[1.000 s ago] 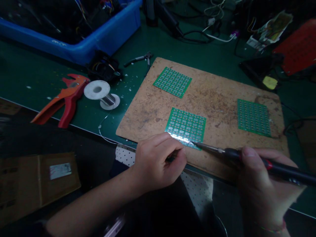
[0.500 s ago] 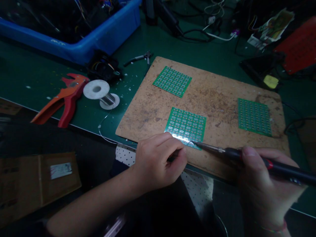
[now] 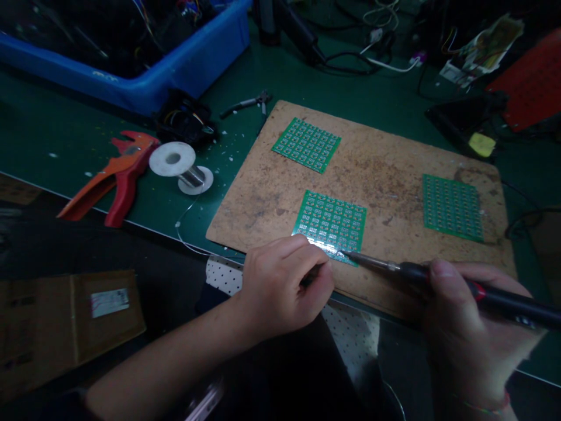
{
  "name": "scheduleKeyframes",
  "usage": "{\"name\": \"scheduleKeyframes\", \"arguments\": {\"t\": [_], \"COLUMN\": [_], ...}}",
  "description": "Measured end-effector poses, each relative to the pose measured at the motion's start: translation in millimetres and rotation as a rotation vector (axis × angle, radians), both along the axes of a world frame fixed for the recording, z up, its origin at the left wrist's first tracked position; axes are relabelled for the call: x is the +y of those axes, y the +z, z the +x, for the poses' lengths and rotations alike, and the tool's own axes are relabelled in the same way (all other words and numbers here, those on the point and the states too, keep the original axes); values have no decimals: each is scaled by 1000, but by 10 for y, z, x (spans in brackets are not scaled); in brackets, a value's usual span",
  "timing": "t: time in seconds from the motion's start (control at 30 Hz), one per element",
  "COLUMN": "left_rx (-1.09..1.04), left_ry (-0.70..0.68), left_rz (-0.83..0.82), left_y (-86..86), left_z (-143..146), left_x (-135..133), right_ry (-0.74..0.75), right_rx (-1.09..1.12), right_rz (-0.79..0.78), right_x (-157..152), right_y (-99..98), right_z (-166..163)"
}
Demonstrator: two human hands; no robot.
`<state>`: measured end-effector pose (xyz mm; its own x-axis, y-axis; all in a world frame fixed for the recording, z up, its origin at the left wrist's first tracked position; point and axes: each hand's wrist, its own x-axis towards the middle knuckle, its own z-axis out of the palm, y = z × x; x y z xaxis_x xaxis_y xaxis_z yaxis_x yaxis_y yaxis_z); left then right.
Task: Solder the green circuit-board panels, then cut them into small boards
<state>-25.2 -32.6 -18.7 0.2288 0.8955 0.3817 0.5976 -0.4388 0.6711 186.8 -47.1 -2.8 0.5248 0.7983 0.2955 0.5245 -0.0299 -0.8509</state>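
My right hand (image 3: pixel 471 321) grips a black soldering iron (image 3: pixel 438 280) with a red ring, its tip resting at the near edge of a green circuit board panel (image 3: pixel 332 219). Closed in a pinch at that same edge is my left hand (image 3: pixel 287 280). Thin solder wire (image 3: pixel 186 245) runs from a spool (image 3: pixel 188 166) on the left toward this hand; the fingers hide its end. Light glares off the panel beside the iron tip. Two more panels lie on the brown board, one at the back (image 3: pixel 307 145) and one at the right (image 3: pixel 453 207).
The worn brown board (image 3: pixel 385 181) lies on a green bench. To the left are red-handled pliers (image 3: pixel 118 175), small cutters (image 3: pixel 245 104) and a blue bin (image 3: pixel 175 64) of parts. A soldering stand with a yellow sponge (image 3: pixel 482 144) stands at the right, near cables.
The view has shifted very slightly. Both hands, the iron and the panels keep practically the same places.
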Motion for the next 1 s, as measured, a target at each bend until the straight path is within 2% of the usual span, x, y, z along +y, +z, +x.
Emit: {"name": "scheduleKeyframes", "arguments": {"t": [0.33,1.0], "left_rx": [-108,17], "left_ry": [8,-6], "left_rz": [17,-12], "left_y": [4,-2], "left_z": [-5,43], "left_x": [-26,-3], "right_ry": [-39,-18], "right_rx": [46,17], "right_rz": [45,1], "right_x": [18,6], "right_y": [-16,10], "right_z": [40,-8]}}
